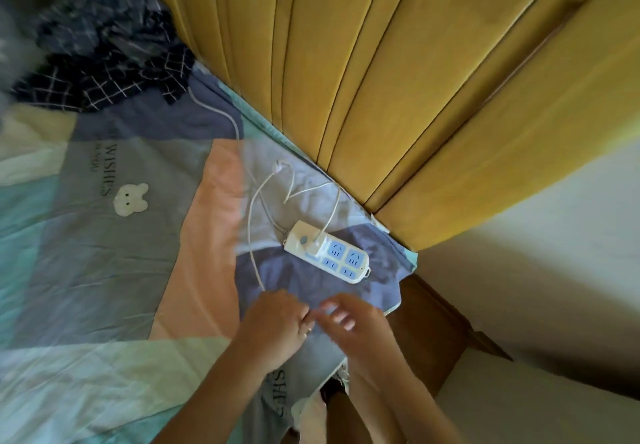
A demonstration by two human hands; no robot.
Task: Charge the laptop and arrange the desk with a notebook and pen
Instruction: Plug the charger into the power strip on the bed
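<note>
My left fingers (pixel 304 315) pinch the thin white cable (pixel 250 235); my right fingers (pixel 341 319) are spread, blurred. Beyond them, the power strip (pixel 327 256) lies on the bed (pixel 104 270). The cable seems light and limp; better to hold near its plug.

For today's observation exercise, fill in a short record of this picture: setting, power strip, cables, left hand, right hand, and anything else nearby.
setting: patchwork bedsheet beside a yellow headboard
power strip: white power strip lying on the sheet, one plug in it
cables: white cable running to the left hand
left hand: left hand closed around the cable
right hand: right hand blurred, fingers spread, next to the left
nearby: dark checked cloth, top left
</note>
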